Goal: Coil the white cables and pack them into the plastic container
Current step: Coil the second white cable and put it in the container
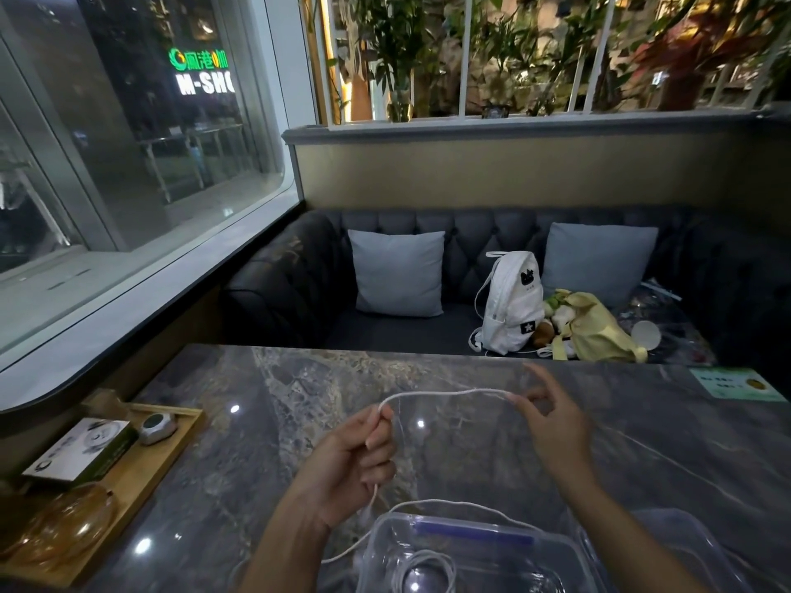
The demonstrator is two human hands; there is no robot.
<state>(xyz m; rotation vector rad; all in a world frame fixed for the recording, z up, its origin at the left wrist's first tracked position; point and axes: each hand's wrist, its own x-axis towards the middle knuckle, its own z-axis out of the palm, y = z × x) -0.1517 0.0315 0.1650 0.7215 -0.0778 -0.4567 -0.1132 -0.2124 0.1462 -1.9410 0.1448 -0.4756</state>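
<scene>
left hand (pixel 355 460) and right hand (pixel 552 421) each pinch the white cable (pixel 445 395) stretched above the table, far of the plastic container (pixel 385 532); coiling looks just begun, next loop it.

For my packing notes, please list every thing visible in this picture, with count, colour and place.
white cable: one, stretched between both hands above the table
coiled white cable: one, inside the container
clear plastic container: one, near edge
grey marble table: one, centre
wooden tray: one, table's left
grey cushions: two, on the dark sofa
white backpack: one, on the sofa
yellow bag: one, beside the backpack
left hand: pinching the cable
right hand: pinching the cable
</scene>
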